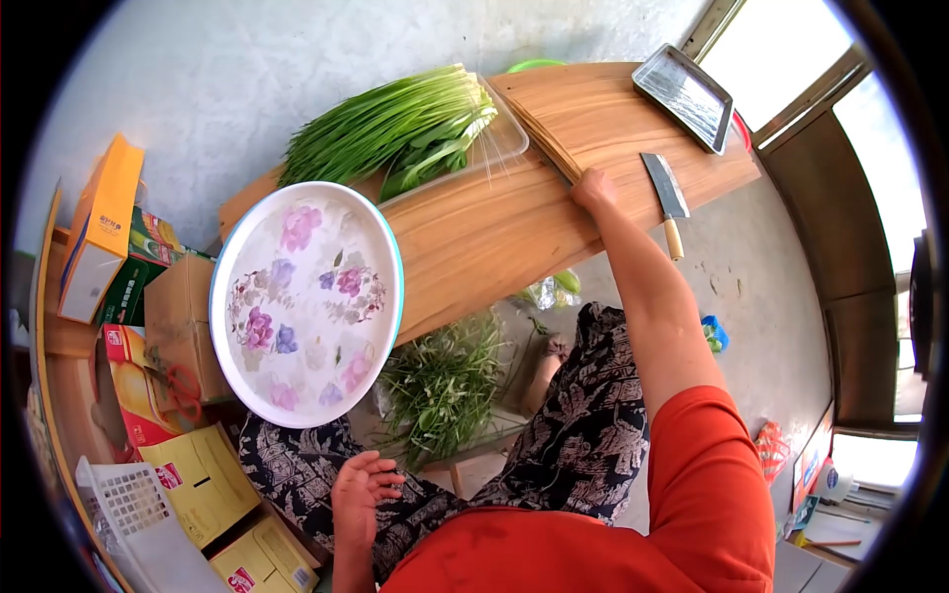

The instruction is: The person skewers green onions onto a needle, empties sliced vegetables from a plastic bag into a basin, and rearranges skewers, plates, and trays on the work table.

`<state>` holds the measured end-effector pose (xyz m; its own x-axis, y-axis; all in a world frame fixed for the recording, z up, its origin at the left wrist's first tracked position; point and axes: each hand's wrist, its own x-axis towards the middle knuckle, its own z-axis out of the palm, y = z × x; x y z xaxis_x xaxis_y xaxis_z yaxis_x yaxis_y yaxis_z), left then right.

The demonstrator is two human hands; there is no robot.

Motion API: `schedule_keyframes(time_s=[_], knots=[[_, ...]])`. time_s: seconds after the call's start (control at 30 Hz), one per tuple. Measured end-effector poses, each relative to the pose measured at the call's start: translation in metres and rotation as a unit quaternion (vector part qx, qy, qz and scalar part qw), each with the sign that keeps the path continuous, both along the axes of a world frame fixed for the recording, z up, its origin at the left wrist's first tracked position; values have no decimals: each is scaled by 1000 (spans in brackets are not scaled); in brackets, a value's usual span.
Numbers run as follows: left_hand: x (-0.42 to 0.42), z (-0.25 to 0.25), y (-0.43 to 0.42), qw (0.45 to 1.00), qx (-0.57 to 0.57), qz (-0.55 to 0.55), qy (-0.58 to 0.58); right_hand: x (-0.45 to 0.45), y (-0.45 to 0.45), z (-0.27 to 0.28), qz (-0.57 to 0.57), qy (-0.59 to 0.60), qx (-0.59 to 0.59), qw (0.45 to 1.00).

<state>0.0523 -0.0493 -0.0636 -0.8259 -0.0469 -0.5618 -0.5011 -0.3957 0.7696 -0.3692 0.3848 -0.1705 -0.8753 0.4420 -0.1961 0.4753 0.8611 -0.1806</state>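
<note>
My right hand (593,190) is closed on the near corner of a wooden board (593,114) that lies on the wooden table (465,252). To its right, a cleaver (664,186) rests with its handle past the table edge. My left hand (366,489) hangs over my lap, fingers loosely bent and apart, holding nothing. Above it, a white oval tray with printed flowers (308,371) sits at the table's left end. Behind the tray, a bunch of long green chives (381,128) and some leafy greens (427,165) lie in a clear plastic container (512,128).
A metal baking tray (689,97) stands at the far right of the table. Trimmed greens (445,381) are heaped below the near edge, between my knees. At left are cardboard boxes (183,301), red-handled scissors (183,387) and a white plastic basket (148,524).
</note>
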Motion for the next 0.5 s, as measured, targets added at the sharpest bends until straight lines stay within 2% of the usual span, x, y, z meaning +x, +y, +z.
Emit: schedule_keyframes(time_s=[0.13,0.33,0.4,0.43,0.5], knots=[[3,-3,17,997,-37,-61,-4,15,-7,7,17,-18,14,1000],[-19,-25,43,983,-91,-151,52,34,-9,6,-6,-12,-57,998],[-34,-30,54,973,-120,-183,74,27,7,-17,-35,12,-153,987],[-41,-32,60,972,-120,-186,75,24,16,-31,-37,12,-153,987],[-54,-36,71,965,-130,-209,88,24,24,-46,-82,67,-331,938]])
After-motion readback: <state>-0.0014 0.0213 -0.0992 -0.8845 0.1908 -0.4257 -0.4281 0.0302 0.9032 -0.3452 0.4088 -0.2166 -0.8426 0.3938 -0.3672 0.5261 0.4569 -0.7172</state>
